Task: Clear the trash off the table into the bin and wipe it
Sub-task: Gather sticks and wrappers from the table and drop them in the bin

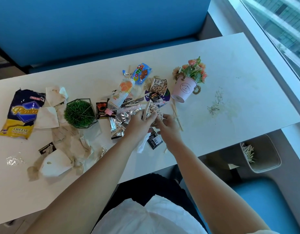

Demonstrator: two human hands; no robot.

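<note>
Head view: the person's left hand (140,121) and right hand (169,126) are meeting over the middle of the white table (230,68), both curling their fingers round a crumpled leopard-print cup (154,110), the left also pinching a wooden stick (146,108) against it. Wrappers (141,73), a chips bag (19,114) and stained napkins (61,132) are lying scattered on the table, while the bin (268,149) is standing on the floor beside its near right edge.
</note>
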